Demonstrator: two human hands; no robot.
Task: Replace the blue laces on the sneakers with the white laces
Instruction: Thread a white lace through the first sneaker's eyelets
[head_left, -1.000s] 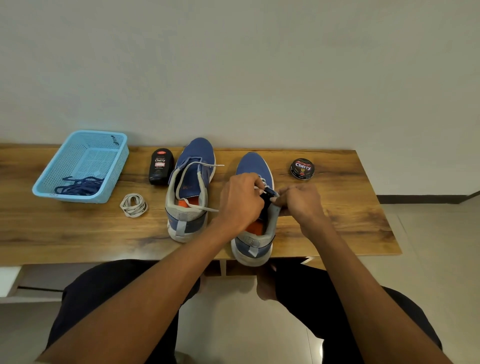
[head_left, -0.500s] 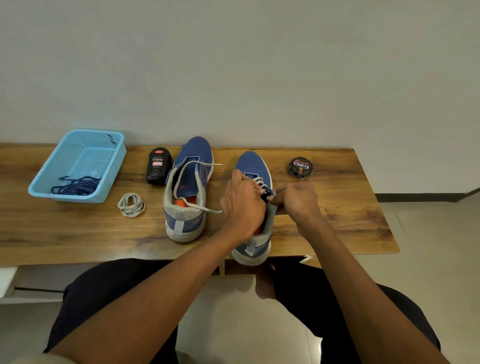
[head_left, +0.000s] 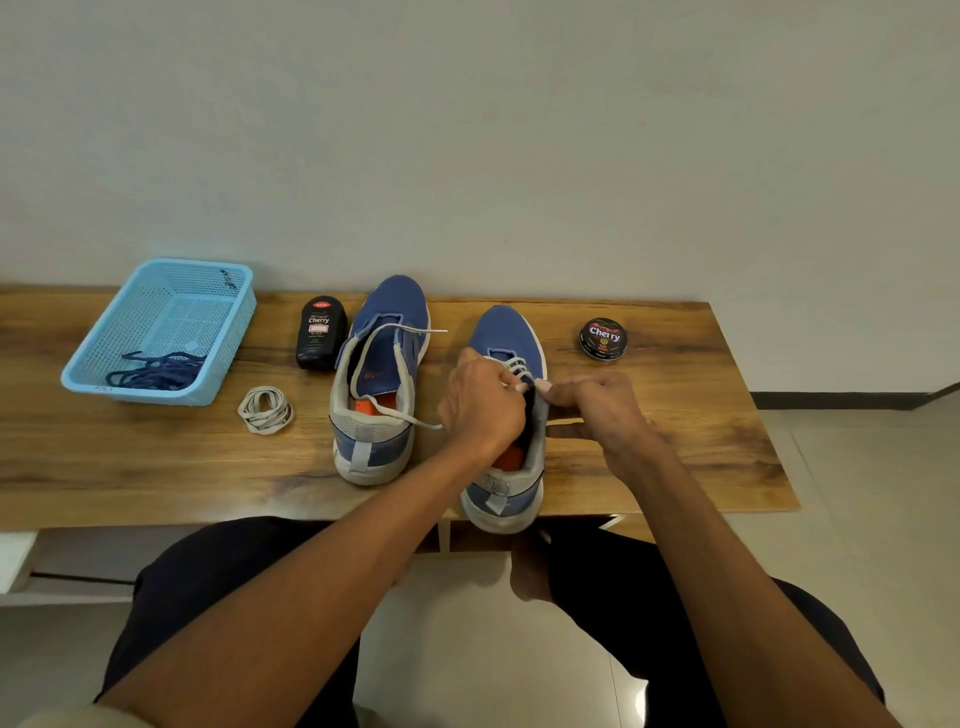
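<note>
While both hands (head_left: 540, 402) pinch it, white lace (head_left: 514, 366) crosses right sneaker (head_left: 506, 332).

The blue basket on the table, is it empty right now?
No, the blue basket holds a tangle of dark blue laces near its front wall.

You face a plain pale wall (head_left: 467, 130), evenly lit, no marks. Against it runs a wooden table (head_left: 675, 457) with dark streaky grain, its right end cut short of the frame. Below and to the right you see glossy pale floor tiles (head_left: 857, 519) with faint grout lines; one bright glare spot sits near your right. A dark skirting strip (head_left: 841, 399) lines the wall's foot at far right.
</note>
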